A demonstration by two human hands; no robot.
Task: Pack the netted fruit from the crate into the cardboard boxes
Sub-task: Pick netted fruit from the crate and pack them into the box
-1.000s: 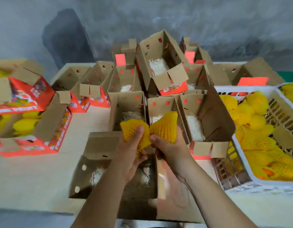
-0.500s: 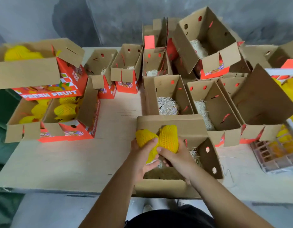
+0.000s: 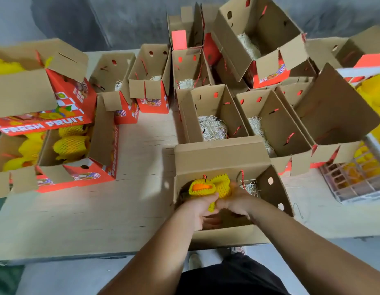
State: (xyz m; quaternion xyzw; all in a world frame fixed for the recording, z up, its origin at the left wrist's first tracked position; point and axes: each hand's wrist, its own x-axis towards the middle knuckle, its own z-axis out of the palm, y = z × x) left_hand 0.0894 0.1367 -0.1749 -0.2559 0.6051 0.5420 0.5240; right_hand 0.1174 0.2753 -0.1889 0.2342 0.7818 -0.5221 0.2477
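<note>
Two fruits in yellow foam nets sit low inside the open brown cardboard box [image 3: 223,158]. Left hand [image 3: 197,207] holds one netted fruit [image 3: 200,188]; right hand [image 3: 236,201] holds the other netted fruit [image 3: 222,184], fingers curled around them.

Two netted fruit [image 3: 209,186], yellow foam mesh, orange flesh showing at one open end, held side by side inside nearest cardboard box [image 3: 272,188]. Box open-topped, straw-lined. Crate [image 3: 355,184] at right edge, well apart.
</note>
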